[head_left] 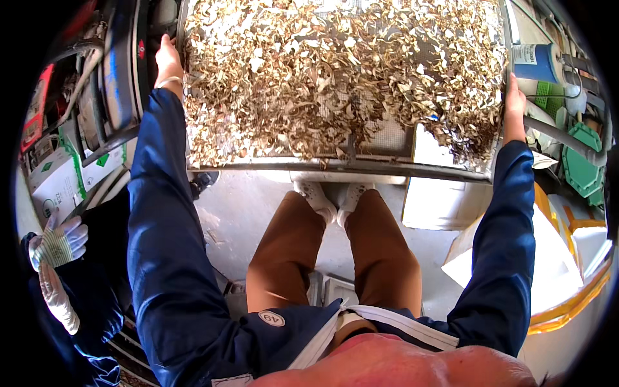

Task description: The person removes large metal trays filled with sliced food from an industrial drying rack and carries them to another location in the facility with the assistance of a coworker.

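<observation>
In front of me, a wide mesh tray with a metal frame (387, 168) is held out above my legs. Thin, curled dried slices (271, 71), pale cream to brown, cover most of its mesh. A patch of bare mesh shows near the front, right of the middle. My left hand (169, 63) grips the left side of the frame. On the opposite side, my right hand (514, 106) is closed on the right rail. The fingers of both hands are partly hidden by the frame.
At the left, another person's gloved hands (61, 244) are beside a white-and-green carton (58, 184). A blue cylindrical container (538, 62), a green plastic piece (582, 155) and a white box with yellow tape (548, 251) stand at the right.
</observation>
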Demonstrator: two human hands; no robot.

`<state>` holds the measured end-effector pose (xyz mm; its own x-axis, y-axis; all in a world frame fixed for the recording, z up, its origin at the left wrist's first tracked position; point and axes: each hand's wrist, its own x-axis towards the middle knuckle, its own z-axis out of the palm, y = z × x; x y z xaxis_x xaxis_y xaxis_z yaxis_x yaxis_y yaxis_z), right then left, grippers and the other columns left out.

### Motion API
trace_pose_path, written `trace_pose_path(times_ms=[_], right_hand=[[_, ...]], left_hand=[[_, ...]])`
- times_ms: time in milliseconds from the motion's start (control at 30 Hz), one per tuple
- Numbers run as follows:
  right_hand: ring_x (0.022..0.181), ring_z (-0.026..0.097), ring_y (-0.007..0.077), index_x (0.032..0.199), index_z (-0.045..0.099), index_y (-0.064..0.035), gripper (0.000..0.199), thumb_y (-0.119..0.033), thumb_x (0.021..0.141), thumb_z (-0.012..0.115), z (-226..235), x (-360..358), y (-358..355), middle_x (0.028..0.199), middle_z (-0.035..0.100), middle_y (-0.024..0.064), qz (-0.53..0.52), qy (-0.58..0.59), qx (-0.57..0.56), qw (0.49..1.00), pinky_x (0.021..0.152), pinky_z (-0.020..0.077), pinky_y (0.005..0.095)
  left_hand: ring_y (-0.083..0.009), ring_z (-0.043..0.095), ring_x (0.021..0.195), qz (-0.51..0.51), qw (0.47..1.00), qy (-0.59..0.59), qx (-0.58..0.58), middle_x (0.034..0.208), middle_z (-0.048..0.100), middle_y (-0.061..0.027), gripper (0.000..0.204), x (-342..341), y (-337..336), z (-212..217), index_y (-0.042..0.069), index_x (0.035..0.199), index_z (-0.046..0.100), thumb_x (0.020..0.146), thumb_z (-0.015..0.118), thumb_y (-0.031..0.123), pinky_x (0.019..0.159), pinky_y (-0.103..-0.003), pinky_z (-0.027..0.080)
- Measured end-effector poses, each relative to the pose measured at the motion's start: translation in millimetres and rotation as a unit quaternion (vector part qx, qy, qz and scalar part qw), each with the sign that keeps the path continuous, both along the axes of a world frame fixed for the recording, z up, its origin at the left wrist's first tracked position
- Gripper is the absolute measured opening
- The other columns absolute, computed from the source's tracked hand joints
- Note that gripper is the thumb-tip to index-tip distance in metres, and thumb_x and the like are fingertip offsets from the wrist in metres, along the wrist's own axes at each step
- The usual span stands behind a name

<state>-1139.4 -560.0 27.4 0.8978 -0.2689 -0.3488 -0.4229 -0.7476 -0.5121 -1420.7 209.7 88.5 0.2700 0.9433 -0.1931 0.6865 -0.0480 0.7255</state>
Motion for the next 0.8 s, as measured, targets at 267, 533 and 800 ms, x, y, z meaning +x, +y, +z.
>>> trace_pose_path(times_ms=[267, 533, 800], right_hand=[[0.111, 0.051, 0.0348, 0.111, 0.055, 0.0119, 0.086, -0.067, 0.078, 0.045, -27.2, 16.4, -33.4, 0.113, 0.057, 0.0254, 0.044, -0.004, -0.021, 0.999, 0.098, 0.0339, 0.0361], [0.105, 0.053, 0.0245, 0.119, 0.051, 0.0116, 0.083, -0.060, 0.077, 0.053, -24.3, 19.4, -51.4, 0.118, 0.056, 0.0178, -0.033, 0.027, 0.085, 0.995, 0.092, 0.0381, 0.0337], [0.116, 0.048, 0.0359, 0.117, 0.054, 0.0067, 0.092, -0.074, 0.077, 0.037, -0.4, -2.1, -17.2, 0.119, 0.053, 0.0257, 0.046, 0.064, -0.003, 0.997, 0.098, 0.0333, 0.0370]], left_hand=[[-0.0239, 0.055, 0.095, -0.092, 0.994, -0.037, 0.048, 0.100, 0.062, -0.0121, 0.042, -41.9, 26.8, 3.9, 0.001, 0.109, 0.061, 0.089, 0.044, 0.034, 0.083, -0.032, 0.041], [-0.0174, 0.055, 0.076, -0.097, 0.947, -0.157, -0.263, 0.087, 0.061, -0.0046, 0.052, -20.6, -81.9, 76.3, 0.006, 0.110, 0.058, 0.093, 0.026, 0.042, 0.064, -0.031, 0.044], [-0.0160, 0.049, 0.103, -0.087, 0.959, -0.077, -0.258, 0.120, 0.053, -0.0077, 0.053, -40.7, -68.1, 75.9, 0.005, 0.125, 0.050, 0.093, 0.033, 0.044, 0.084, -0.030, 0.040]])
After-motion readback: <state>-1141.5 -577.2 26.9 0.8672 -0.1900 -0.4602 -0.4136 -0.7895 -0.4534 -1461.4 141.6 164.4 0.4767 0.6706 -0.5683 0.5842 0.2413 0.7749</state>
